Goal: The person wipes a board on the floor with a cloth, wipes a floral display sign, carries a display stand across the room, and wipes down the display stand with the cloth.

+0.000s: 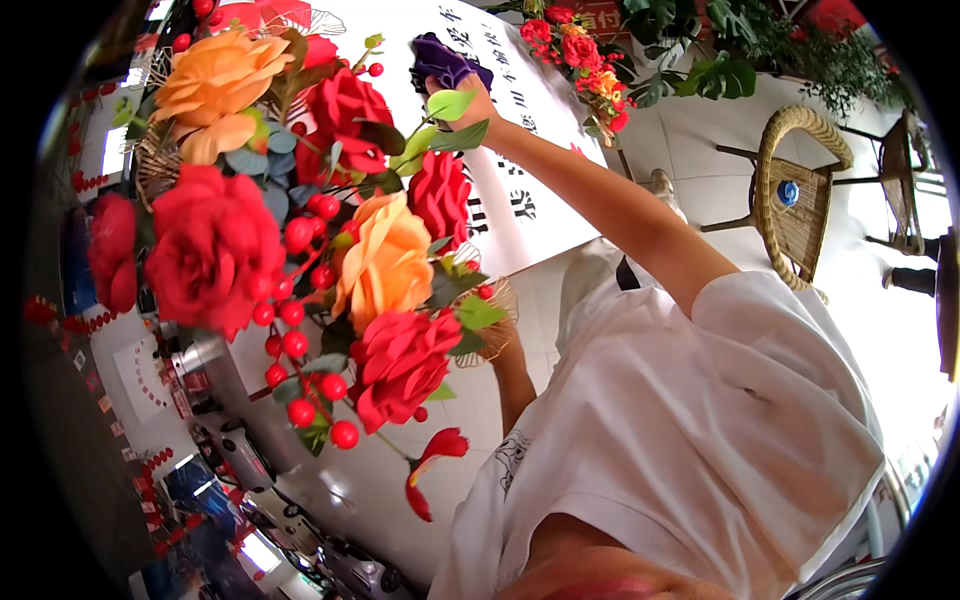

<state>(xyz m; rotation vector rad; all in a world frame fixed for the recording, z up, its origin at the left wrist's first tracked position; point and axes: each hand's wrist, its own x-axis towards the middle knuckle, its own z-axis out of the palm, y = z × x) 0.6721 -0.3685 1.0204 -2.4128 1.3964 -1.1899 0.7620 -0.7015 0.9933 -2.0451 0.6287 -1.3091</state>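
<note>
My right hand (457,82) is closed on a crumpled dark purple cloth (442,64), pressed on a white printed board (540,217) that bears large black writing. My left hand (501,334) is lower down, mostly hidden behind artificial flowers, so its grip does not show. The nearby bouquet has red roses (214,247), orange roses (386,259), red berries (296,343) and green leaves. It covers part of the board and stands between the camera and my left forearm.
A second flower spray (581,49) hangs by the board's far edge, with leafy plants (712,75) beyond. A wicker chair (806,217) holding a small blue object (787,193) stands on the tiled floor to the right. Several cars (244,454) appear at lower left.
</note>
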